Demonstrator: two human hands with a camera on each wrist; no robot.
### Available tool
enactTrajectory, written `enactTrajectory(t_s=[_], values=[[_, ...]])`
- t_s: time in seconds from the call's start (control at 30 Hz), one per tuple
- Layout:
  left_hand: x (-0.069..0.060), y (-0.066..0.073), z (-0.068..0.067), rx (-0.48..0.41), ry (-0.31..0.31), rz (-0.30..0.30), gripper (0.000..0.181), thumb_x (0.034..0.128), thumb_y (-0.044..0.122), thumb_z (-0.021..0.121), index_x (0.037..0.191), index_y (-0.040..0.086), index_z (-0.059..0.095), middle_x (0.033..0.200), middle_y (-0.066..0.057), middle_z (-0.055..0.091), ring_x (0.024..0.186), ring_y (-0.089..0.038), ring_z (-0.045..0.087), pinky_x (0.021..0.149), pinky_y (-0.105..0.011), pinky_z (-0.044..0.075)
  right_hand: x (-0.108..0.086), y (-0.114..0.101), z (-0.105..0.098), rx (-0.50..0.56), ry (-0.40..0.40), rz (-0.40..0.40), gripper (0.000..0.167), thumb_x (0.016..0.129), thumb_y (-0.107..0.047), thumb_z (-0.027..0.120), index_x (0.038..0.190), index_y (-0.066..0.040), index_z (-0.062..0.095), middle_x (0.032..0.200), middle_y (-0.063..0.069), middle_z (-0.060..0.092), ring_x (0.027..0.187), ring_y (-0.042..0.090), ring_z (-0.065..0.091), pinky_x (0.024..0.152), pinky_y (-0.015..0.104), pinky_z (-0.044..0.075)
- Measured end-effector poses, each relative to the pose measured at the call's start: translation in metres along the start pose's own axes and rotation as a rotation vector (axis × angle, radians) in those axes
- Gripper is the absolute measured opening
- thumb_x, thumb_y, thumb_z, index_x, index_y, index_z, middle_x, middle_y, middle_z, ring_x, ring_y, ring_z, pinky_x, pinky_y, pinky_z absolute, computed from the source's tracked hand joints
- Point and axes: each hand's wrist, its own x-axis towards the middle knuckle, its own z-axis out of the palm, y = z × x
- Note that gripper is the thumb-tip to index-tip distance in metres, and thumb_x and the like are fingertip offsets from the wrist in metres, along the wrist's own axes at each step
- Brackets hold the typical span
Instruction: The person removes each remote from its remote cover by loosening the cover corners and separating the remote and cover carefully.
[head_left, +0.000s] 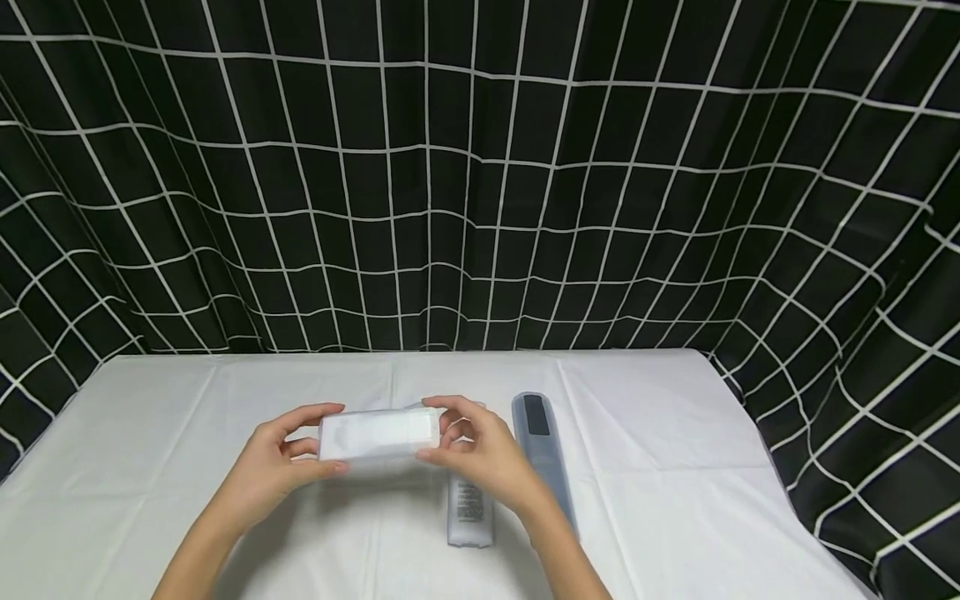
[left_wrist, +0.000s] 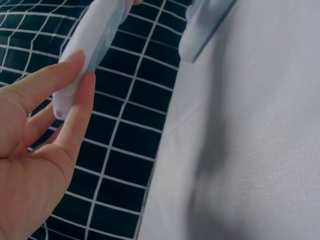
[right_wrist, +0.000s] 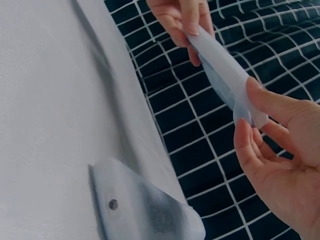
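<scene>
We judge the white remote-like object [head_left: 378, 435] could slip onto the cloth [head_left: 660, 517] if either shallow fingertip hold loosens. The left hand [head_left: 279, 458] pinches its left end; the object spans the gap between the hands, raised above the cloth; the right hand [head_left: 486, 452] pinches its right end. Partly hidden by that hand, we see the labelled remote [head_left: 470, 515], then the blue-grey remote [head_left: 544, 454] farthest right.
</scene>
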Motion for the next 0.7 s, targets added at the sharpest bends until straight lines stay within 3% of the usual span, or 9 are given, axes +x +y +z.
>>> enactTrajectory(t_s=[0.47, 0.7], values=[[0.0007, -0.0043, 0.0054, -0.048, -0.04, -0.009, 0.078, 0.0824, -0.003, 0.085, 0.152, -0.001, 0.05, 0.135, -0.02, 0.049, 0.097, -0.013, 0.073, 0.082, -0.028, 0.061, -0.004, 0.0068, -0.0027, 0.046, 0.001, 0.004, 0.054, 0.083, 0.002, 0.083, 0.134, 0.001, 0.066, 0.1, 0.002, 0.057, 0.08, 0.004, 0.058, 0.074, 0.017, 0.051], [0.0012, -0.0033, 0.0041, -0.068, -0.001, -0.016, 0.072, 0.0799, -0.006, 0.085, 0.145, -0.005, 0.055, 0.125, -0.01, 0.059, 0.1, -0.012, 0.073, 0.082, -0.029, 0.063, -0.0013, 0.0063, -0.004, 0.023, -0.002, -0.051, 0.054, 0.082, 0.004, 0.084, 0.133, 0.001, 0.066, 0.099, 0.002, 0.058, 0.078, 0.005, 0.059, 0.073, 0.018, 0.051]])
